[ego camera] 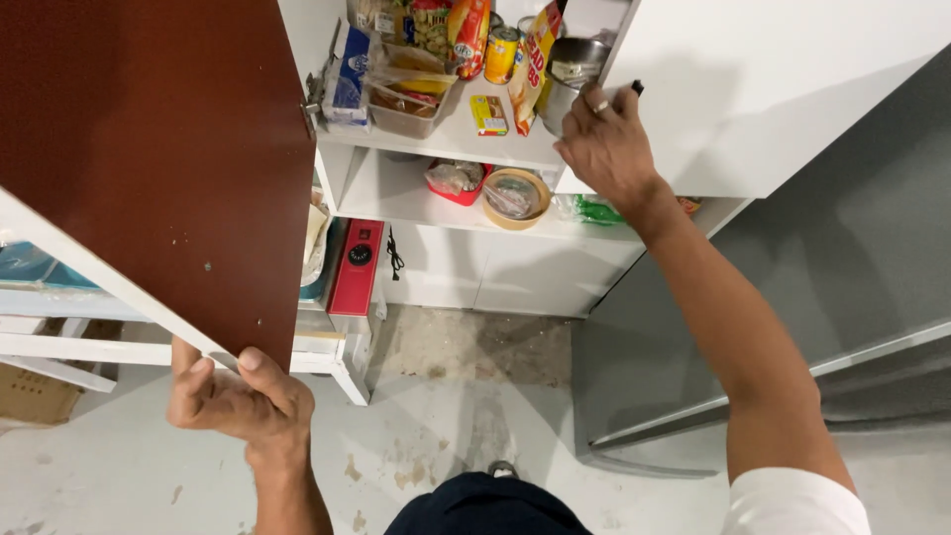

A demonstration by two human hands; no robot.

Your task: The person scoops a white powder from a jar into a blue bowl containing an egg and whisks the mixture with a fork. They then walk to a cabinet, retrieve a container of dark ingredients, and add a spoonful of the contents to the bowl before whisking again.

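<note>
I look down into an open white cupboard. My left hand (233,396) grips the lower corner of its dark red-brown door (149,149), which is swung wide to the left. My right hand (606,144), a ring on one finger, holds the edge of the white right door (783,89). The upper shelf (456,139) carries snack bags, a tin can (502,54), a steel pot (570,74), a clear tub (406,104) and a small yellow packet (488,115). On the lower shelf stand a red tray (454,180) and a tan bowl (515,198).
A red flat device (357,266) leans beside the cupboard base. A white frame (59,347) and a cardboard box (35,394) are at the left. A grey panel (852,267) stands at the right. The concrete floor (466,396) is stained; my dark trousers show at the bottom.
</note>
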